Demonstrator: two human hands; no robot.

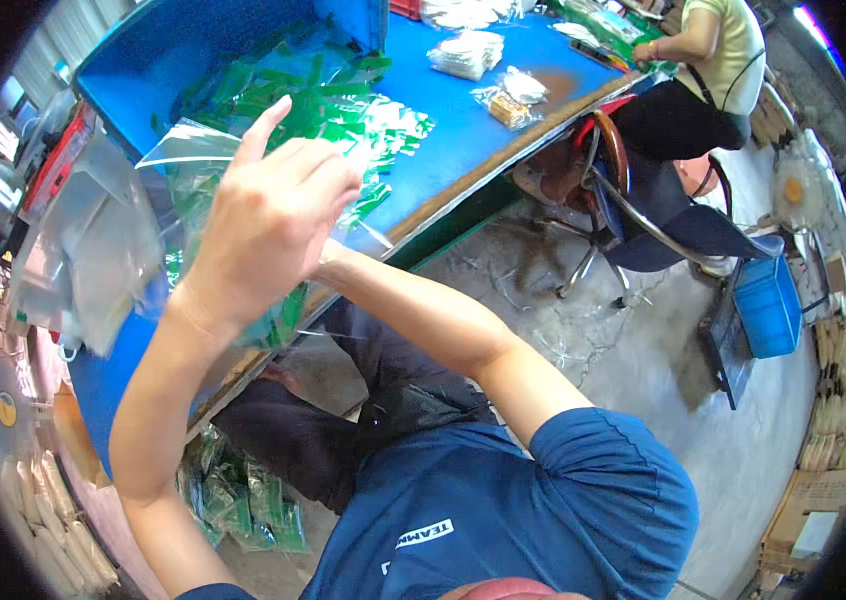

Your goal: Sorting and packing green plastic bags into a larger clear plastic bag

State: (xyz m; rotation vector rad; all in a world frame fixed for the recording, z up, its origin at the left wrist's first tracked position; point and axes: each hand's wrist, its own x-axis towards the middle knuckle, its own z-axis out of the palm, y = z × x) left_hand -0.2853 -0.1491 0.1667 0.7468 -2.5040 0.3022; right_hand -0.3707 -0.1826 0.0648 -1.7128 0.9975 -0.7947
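My left hand (278, 210) is raised over the near edge of the blue table, back toward me. One finger stretches up; the others bend inward to the right, their tips hidden. My right hand (331, 258) reaches in behind it, with only the wrist area showing and its fingers covered. A clear plastic bag (191, 145) spreads out behind my left hand; which hand holds it, if either, is hidden. Beyond lies a heap of green strips or packets (293, 85), spilling from a blue bin (128, 75) onto the table. More clear plastic with green in it (278, 322) hangs below my hands.
Clear bags (98, 250) lie at the left. White stacked pieces (468, 53) and a small bag of tan pieces (508, 108) sit farther back. A co-worker (723, 60) is at the far right, near a chair (663, 230) and blue crate (768, 305). Green packets (253, 505) lie below.
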